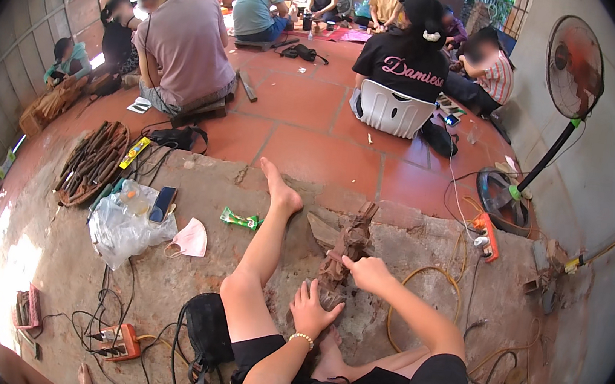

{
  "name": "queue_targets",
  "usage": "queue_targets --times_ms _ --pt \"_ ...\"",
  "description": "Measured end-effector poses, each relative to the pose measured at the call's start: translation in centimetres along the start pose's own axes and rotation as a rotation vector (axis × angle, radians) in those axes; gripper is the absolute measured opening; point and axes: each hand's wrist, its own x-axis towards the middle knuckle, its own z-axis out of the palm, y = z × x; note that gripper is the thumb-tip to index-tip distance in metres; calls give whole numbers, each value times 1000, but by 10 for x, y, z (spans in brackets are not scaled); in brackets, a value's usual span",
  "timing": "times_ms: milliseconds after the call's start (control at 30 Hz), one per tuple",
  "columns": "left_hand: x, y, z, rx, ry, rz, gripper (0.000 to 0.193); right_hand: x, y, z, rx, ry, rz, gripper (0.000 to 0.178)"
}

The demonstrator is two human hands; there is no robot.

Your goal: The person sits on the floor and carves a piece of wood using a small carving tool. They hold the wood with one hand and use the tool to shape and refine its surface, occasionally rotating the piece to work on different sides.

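Observation:
A carved piece of dark brown wood [357,236] lies on the concrete floor between my legs, its long side pointing away from me. My left hand [311,312], with a beaded bracelet at the wrist, rests on its near end. The fingers there are stretched and slightly spread. My right hand [372,274] is closed in a grip above the middle of the carving. From its thumb side a short reddish-brown piece [335,257] sticks out against the wood; the rest is hidden in the fist, so its kind cannot be made out.
A flat wood offcut [324,229] lies left of the carving. A basket of tools [95,160], plastic bag [125,228], phone [162,204] and pink mask [189,239] are to the left. Cables, power strips [119,343] and a standing fan [575,71] surround me. Several people sit ahead.

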Motion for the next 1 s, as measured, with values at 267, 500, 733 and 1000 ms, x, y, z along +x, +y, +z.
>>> queue_targets --times_ms 267,500,733,1000 --pt "2 2 -3 0 16 6 83 2 1 -8 -11 -14 -14 30" --pt "0 1 -1 26 10 9 85 0 6 -1 -40 -19 -22 40" --pt "-1 1 -4 1 -2 4 83 1 7 -4 -22 -18 -37 32" --pt "2 0 -2 -9 4 -4 83 8 21 -15 75 -3 -83 43"
